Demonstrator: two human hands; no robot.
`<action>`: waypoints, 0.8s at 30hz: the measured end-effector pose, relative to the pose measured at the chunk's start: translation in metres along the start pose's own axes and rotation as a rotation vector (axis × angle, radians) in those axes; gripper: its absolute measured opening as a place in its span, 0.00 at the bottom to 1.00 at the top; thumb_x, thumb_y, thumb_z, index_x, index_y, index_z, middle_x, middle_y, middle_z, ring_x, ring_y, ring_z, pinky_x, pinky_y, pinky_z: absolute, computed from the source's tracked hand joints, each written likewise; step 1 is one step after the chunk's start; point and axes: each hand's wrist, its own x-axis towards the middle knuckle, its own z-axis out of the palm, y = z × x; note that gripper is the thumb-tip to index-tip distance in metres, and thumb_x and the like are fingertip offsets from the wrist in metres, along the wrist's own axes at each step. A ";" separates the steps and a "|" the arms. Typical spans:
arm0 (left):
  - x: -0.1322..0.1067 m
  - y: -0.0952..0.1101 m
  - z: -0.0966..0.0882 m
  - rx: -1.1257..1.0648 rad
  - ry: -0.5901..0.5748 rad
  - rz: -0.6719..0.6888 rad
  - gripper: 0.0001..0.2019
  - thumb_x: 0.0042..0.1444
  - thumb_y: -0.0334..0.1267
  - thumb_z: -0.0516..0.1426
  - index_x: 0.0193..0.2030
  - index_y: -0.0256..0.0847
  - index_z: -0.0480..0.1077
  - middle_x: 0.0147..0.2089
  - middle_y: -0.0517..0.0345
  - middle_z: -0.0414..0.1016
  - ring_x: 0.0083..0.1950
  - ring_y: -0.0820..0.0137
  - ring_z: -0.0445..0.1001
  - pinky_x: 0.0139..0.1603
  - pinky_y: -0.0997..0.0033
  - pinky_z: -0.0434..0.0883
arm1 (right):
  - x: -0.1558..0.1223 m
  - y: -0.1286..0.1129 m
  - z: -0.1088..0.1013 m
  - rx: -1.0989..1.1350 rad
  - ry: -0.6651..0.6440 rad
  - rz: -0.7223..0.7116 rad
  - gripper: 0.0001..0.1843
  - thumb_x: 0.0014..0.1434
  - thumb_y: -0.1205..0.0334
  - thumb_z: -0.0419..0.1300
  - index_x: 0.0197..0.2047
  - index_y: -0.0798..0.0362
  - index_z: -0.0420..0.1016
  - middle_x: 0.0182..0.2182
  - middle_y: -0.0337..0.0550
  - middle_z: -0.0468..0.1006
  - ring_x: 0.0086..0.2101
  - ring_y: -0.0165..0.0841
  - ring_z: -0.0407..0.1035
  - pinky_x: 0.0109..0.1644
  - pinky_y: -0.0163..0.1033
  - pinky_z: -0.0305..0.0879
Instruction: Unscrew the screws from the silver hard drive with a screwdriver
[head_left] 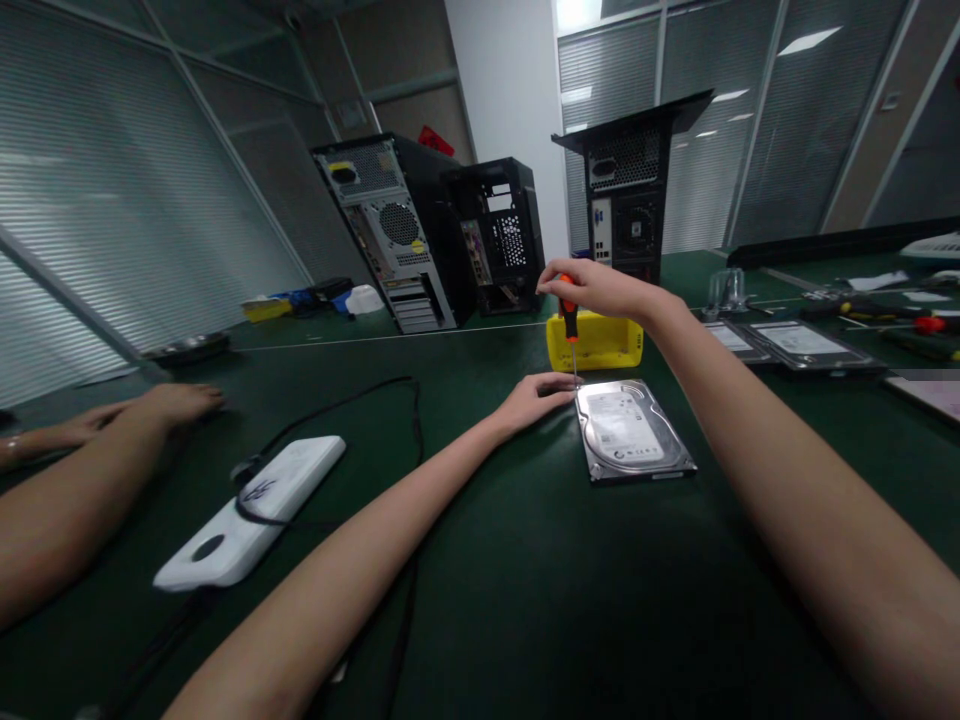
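A silver hard drive [626, 428] with a white label lies flat on the green table. My right hand [592, 284] is closed around the orange and black handle of a screwdriver [570, 318] above it. The screwdriver stands upright, its tip down at the drive's far left corner. My left hand [531, 402] grips that same corner, thumb and fingers close about the tip. The screw under the tip is too small to make out. Just behind the drive sits a yellow tray [596, 345] with small bits in it.
Computer cases [431, 225] stand at the back, another case [626, 200] right of them. More hard drives [806, 345] and tools [877, 312] lie at the right. A white power bank-like block [281, 500] with a black cable [417, 430] lies left. Another person's arms [97, 460] rest at far left.
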 end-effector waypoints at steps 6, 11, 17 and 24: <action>0.000 -0.001 0.000 -0.021 -0.005 0.002 0.18 0.56 0.40 0.57 0.52 0.36 0.71 0.54 0.48 0.72 0.55 0.64 0.70 0.59 0.61 0.62 | 0.000 -0.004 0.000 -0.009 -0.024 0.038 0.21 0.61 0.48 0.45 0.34 0.55 0.69 0.32 0.44 0.71 0.30 0.28 0.62 0.34 0.33 0.59; -0.001 0.002 0.000 -0.011 -0.013 -0.011 0.19 0.56 0.40 0.57 0.53 0.36 0.70 0.55 0.48 0.71 0.56 0.64 0.69 0.60 0.61 0.62 | 0.001 -0.004 0.002 0.061 -0.014 0.032 0.20 0.64 0.56 0.38 0.33 0.55 0.67 0.36 0.46 0.70 0.32 0.28 0.62 0.33 0.31 0.60; -0.001 0.004 0.000 -0.010 -0.021 -0.018 0.19 0.56 0.40 0.56 0.53 0.35 0.70 0.55 0.47 0.71 0.56 0.64 0.69 0.60 0.61 0.62 | 0.001 -0.006 0.002 0.089 -0.046 0.047 0.18 0.62 0.58 0.43 0.36 0.59 0.70 0.35 0.48 0.70 0.32 0.27 0.64 0.32 0.30 0.61; 0.000 0.004 0.001 -0.003 -0.017 -0.010 0.18 0.56 0.39 0.56 0.52 0.35 0.70 0.54 0.47 0.72 0.55 0.63 0.69 0.59 0.61 0.63 | 0.001 -0.007 -0.001 0.149 -0.067 0.045 0.18 0.62 0.55 0.47 0.33 0.59 0.71 0.33 0.47 0.73 0.29 0.25 0.64 0.34 0.30 0.62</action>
